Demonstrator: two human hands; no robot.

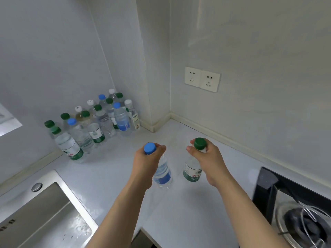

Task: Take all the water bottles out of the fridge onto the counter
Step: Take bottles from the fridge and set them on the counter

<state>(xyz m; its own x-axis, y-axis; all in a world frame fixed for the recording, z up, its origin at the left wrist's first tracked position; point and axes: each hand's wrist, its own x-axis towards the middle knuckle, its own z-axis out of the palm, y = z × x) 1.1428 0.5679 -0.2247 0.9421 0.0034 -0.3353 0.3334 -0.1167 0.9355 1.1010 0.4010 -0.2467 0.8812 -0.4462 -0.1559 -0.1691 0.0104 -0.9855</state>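
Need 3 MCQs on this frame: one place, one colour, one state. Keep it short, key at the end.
1. Where does the group of bottles stand?
A. in the sink
B. on the counter by the wall corner
C. on the stove

2. What colour is the cap on the bottle in the left hand?
A. blue
B. green
C. white

3. What state is the right hand in?
A. open and idle
B. flat on the counter
C. gripping a bottle just under its cap

Key:
1 B: they cluster on the counter against the wall, beyond the sink.
2 A: the blue cap shows above the fingers.
3 C: fingers curl round the neck below the green cap.
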